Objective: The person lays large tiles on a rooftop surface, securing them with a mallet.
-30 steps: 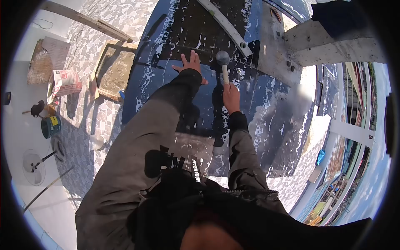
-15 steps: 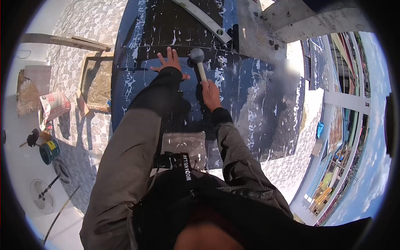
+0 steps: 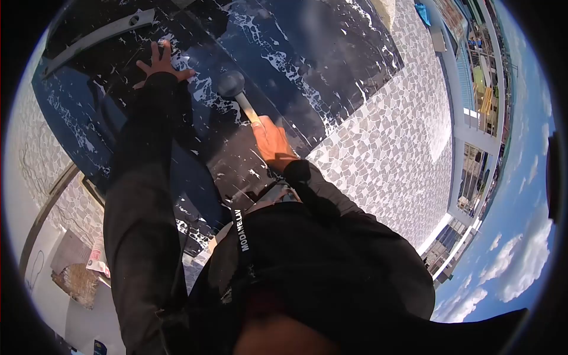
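My right hand [image 3: 273, 142] is wrapped round the light handle of a mallet [image 3: 232, 84] with a dark grey round head. The head is over the glossy black tiles with white veining [image 3: 284, 71]. To the left, my left hand [image 3: 158, 64] has its fingers spread wide, palm down over the tile surface. Just beyond those fingertips lies a long pale bar with a hole near its end [image 3: 100, 36], which looks like a spirit level.
Stone-patterned flooring [image 3: 384, 142] borders the tiles on the right. At lower left are a wooden plank [image 3: 44, 213], a red and white sack [image 3: 98, 258] and a worn, brownish board [image 3: 77, 284]. A low white wall [image 3: 461, 148] runs along the far right.
My view has turned and shifted, bringing more floor on the right into sight. My left hand has moved close to the pale bar; the mallet remains in my right hand.
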Available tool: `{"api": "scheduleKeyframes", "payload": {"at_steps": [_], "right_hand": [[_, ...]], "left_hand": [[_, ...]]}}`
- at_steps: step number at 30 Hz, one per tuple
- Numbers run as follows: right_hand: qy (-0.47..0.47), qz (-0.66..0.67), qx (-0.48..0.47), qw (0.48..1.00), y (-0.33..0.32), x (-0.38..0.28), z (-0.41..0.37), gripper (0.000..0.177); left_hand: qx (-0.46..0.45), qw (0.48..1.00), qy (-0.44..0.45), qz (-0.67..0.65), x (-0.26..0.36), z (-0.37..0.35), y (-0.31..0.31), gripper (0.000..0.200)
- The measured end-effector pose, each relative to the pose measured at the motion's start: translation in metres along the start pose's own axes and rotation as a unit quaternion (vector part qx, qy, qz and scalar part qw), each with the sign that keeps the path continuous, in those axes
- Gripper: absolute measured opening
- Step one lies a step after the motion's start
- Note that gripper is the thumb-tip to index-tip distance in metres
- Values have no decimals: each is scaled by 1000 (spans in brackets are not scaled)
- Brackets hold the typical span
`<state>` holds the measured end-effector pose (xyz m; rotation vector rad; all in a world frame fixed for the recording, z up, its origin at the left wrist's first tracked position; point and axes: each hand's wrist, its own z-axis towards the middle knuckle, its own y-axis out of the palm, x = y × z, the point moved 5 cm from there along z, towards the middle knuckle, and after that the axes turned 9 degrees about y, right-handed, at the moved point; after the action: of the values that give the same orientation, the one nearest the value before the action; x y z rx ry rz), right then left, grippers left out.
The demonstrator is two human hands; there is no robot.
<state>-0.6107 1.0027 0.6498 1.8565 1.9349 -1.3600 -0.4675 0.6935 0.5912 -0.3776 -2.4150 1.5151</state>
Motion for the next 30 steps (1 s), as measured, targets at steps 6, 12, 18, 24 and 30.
{"api": "scheduleKeyframes", "payload": {"at_steps": [6, 12, 18, 24, 30], "right_hand": [[-5, -15, 25, 1000, 17, 21, 32, 30], [-54, 19, 46, 997, 12, 13, 22, 21], [-47, 34, 34, 998, 21, 36, 5, 21], [-9, 46, 15, 999, 24, 51, -5, 21], [-83, 25, 42, 995, 20, 51, -15, 17]], "left_hand": [[30, 997, 44, 55, -15, 39, 29, 125], [36, 991, 61, 114, -11, 41, 25, 127], [64, 992, 71, 88, -16, 44, 31, 125], [68, 990, 92, 82, -20, 49, 31, 124], [83, 989, 86, 88, -20, 50, 31, 123]]}}
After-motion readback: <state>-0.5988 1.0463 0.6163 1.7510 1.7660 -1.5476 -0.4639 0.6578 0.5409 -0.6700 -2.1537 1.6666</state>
